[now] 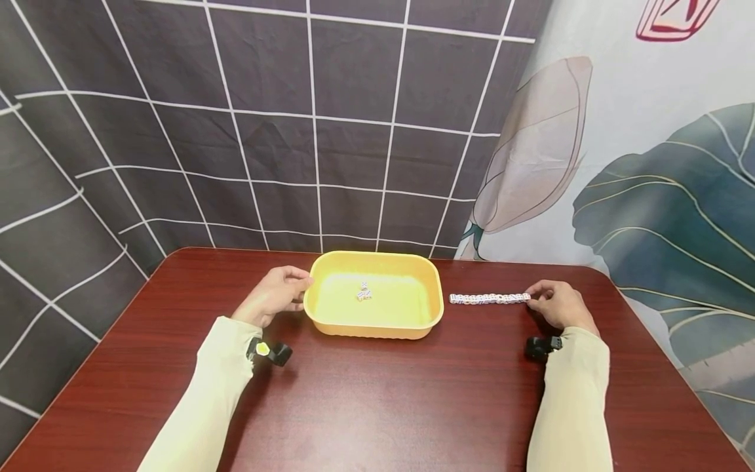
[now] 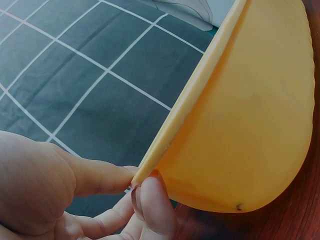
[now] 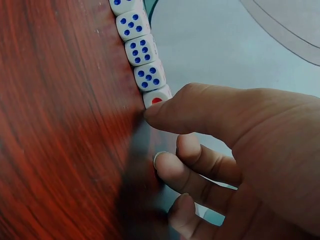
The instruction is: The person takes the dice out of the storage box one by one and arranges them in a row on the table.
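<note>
My left hand (image 1: 274,295) pinches the left rim of a yellow plastic basin (image 1: 374,332) between thumb and fingers; the left wrist view shows the thumb (image 2: 156,207) against the basin's wall. A few small dice (image 1: 364,294) lie inside on its floor. To the right of the basin, a long straight row of white dice (image 1: 486,299) sits on the table. At the row's right end my right hand (image 1: 563,305) pinches the end die (image 3: 159,96), whose visible face bears a red dot. Its other fingers are bent below, and the index fingertip is hidden behind the thumb.
Everything stands on a dark red wooden table (image 1: 377,406). Behind its far edge hangs a dark grid-patterned cloth (image 1: 354,151), with a leaf-patterned light curtain (image 1: 625,216) at the right. Black wrist cameras (image 1: 539,347) are strapped to both wrists.
</note>
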`<state>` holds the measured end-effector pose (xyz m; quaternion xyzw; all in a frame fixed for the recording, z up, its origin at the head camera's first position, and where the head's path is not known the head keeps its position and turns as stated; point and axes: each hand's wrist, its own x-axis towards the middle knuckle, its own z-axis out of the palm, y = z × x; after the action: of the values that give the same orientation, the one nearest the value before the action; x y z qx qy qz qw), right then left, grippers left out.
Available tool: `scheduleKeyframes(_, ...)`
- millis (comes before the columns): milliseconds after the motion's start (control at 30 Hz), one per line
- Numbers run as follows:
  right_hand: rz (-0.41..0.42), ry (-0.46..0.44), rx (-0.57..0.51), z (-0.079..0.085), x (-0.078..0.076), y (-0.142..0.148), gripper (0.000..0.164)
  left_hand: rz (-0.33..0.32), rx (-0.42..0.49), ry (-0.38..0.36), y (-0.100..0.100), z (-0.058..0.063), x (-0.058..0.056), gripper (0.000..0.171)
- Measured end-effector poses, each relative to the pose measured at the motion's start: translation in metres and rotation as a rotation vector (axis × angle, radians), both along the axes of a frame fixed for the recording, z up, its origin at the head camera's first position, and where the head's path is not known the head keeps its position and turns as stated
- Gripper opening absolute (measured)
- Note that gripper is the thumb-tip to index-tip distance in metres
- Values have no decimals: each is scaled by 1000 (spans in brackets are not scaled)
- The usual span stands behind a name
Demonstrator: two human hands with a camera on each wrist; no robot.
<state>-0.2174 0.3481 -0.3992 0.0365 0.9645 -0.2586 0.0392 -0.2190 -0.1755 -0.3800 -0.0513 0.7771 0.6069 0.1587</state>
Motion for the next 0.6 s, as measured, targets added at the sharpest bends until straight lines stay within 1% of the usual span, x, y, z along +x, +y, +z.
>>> scheduleKeyframes(367, 4, 6, 1, 3, -1, -3, 24, -2, -13, 7, 0, 2, 2, 38)
scheduleKeyframes(600, 20, 59, 1, 12, 0, -9, 28, 2, -18, 2, -1, -2, 0, 36)
